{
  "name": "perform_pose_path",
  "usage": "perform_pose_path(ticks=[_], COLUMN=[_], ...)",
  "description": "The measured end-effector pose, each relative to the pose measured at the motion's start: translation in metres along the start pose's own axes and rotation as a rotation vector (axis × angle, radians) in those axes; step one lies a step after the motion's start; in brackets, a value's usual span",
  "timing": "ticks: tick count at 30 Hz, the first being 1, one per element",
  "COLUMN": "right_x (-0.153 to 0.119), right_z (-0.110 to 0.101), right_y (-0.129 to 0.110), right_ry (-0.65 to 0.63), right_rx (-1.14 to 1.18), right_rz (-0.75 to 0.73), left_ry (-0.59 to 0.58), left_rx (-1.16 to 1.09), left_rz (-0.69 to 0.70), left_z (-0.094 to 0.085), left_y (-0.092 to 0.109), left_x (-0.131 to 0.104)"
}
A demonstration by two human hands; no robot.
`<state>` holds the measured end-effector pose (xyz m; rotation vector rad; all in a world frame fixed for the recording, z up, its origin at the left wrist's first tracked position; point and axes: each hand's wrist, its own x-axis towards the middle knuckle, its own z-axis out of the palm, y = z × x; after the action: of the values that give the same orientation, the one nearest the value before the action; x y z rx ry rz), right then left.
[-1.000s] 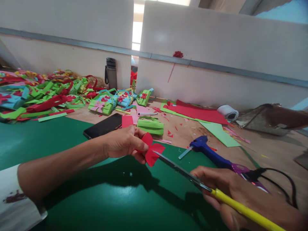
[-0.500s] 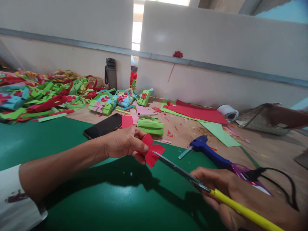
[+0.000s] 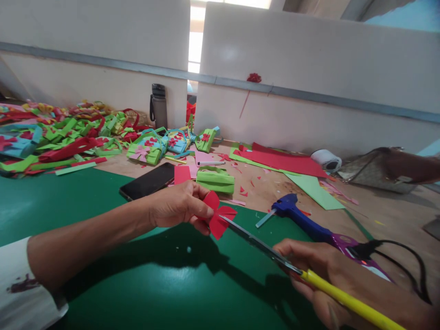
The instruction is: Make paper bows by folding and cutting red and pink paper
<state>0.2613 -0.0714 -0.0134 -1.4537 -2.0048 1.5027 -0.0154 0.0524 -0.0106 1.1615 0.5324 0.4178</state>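
Observation:
Between the thumb and fingers of my left hand (image 3: pixel 184 204) is a red paper flower (image 3: pixel 218 224) with rounded petals, held above the green mat. My right hand (image 3: pixel 319 270) grips yellow-handled scissors (image 3: pixel 254 238). Their blades point up and left, and the tips touch the flower near its centre, between two petals. Whether the blades are slightly apart there is hard to make out. A small green paper bag (image 3: pixel 215 180) lies just behind the flower. Beyond my right hand rests a blue and purple glue gun (image 3: pixel 302 220), with a glue stick poking out of it.
A black phone (image 3: pixel 147 181) lies left of the green bag. Several colourful paper bags and strips (image 3: pixel 68 133) are piled at the back left, by a grey bottle (image 3: pixel 158 107). Red paper sheets (image 3: pixel 285 160), a tape roll (image 3: pixel 326 160) and a handbag (image 3: pixel 392 169) line the back right.
Almost nothing differs. The flower and scissors have shifted very slightly to the right, with the tips still at the flower's centre.

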Motion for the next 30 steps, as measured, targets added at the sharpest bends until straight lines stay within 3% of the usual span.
perform_pose_path(ticks=[16,30], right_x=[0.003,0.007], right_z=[0.0,0.003], right_y=[-0.007,-0.016], right_ry=[-0.001,0.001], right_rx=[0.187,0.239], right_rz=[0.129,0.142], left_ry=[-0.007,0.015], left_rx=[-0.017,0.008], left_rz=[0.014,-0.001], left_z=[0.0,0.002], left_y=[-0.001,0.002], left_x=[0.001,0.0])
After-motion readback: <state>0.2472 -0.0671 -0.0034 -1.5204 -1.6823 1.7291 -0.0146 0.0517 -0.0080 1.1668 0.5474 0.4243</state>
